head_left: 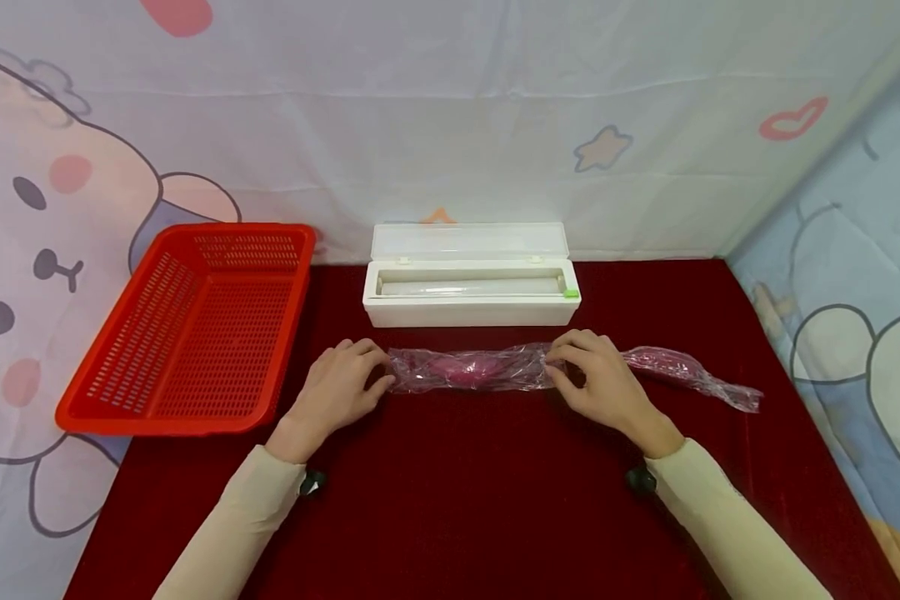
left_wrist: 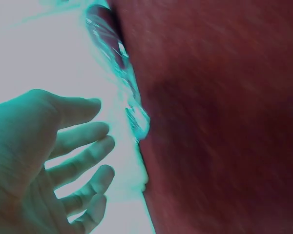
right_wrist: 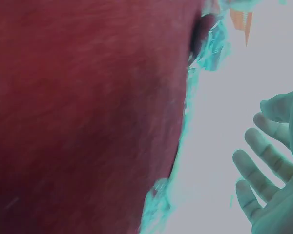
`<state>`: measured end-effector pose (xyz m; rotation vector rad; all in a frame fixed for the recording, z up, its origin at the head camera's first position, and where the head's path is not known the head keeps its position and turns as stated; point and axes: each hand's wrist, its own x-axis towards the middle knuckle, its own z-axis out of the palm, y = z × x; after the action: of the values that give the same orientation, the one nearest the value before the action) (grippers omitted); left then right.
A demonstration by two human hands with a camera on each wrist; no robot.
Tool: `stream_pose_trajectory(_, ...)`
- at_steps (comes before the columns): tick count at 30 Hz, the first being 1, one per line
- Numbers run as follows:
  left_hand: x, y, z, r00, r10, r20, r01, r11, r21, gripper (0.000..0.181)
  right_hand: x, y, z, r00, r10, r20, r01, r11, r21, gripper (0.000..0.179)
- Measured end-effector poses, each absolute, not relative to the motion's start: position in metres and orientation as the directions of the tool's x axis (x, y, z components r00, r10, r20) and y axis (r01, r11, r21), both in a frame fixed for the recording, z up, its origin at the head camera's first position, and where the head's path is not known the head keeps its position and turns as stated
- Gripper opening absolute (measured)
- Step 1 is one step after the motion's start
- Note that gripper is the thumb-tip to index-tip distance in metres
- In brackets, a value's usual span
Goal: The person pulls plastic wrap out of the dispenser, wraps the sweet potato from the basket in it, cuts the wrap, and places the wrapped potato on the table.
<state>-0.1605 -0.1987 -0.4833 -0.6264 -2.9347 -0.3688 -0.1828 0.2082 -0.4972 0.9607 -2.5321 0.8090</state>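
A pink object [head_left: 471, 367] lies in a flat strip of clear plastic film [head_left: 521, 367] in the middle of the red cloth; its kind cannot be made out through the film. At the strip's left end is my left hand [head_left: 342, 382], and in the left wrist view its fingers [left_wrist: 83, 158] are spread and slightly bent, apart from the film. My right hand [head_left: 602, 382] is over the strip's right end. The right wrist view shows that hand's fingers [right_wrist: 256, 170] loosely bent, pinching nothing.
Behind the strip stands a white film dispenser [head_left: 471, 313], lid raised, a roll inside and a green slider at its right. A red plastic basket [head_left: 277, 350] is at the left. A second film-wrapped pink item [head_left: 671, 367] with a twisted end lies right of my right hand.
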Motion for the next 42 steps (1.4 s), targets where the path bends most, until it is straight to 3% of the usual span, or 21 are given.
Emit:
stream_pose_trajectory(5,-0.17,-0.176,-0.476,-0.869,0.433,0.238,0.49,0.817,0.304,0.037,-0.19,0.183,-0.493,-0.73,-0.556,0.398,-0.684,0.601,-0.414,0.03)
stream_pose_trajectory(12,-0.179,-0.147,-0.481,-0.813,0.541,0.213,0.577,0.703,0.415,0.054,-0.194,0.153,-0.499,-0.73,-0.614,0.3,-0.679,0.6,-0.424,0.056)
stream_pose_trajectory(25,-0.179,-0.134,-0.497,-0.866,0.486,0.115,0.489,0.779,0.393,0.044,-0.194,0.144,-0.513,-0.753,-0.625,0.206,-0.64,0.624,-0.449,0.053)
stream_pose_trajectory(32,-0.18,-0.134,-0.503,-0.884,0.456,0.102,0.46,0.809,0.366,0.034,-0.195,0.142,-0.516,-0.779,-0.597,0.19,-0.604,0.637,-0.479,0.051)
stream_pose_trajectory(42,-0.185,-0.138,-0.506,-0.897,0.435,0.087,0.434,0.823,0.366,0.021,-0.201,0.143,-0.517,-0.768,-0.611,0.193,-0.619,0.629,-0.471,0.048)
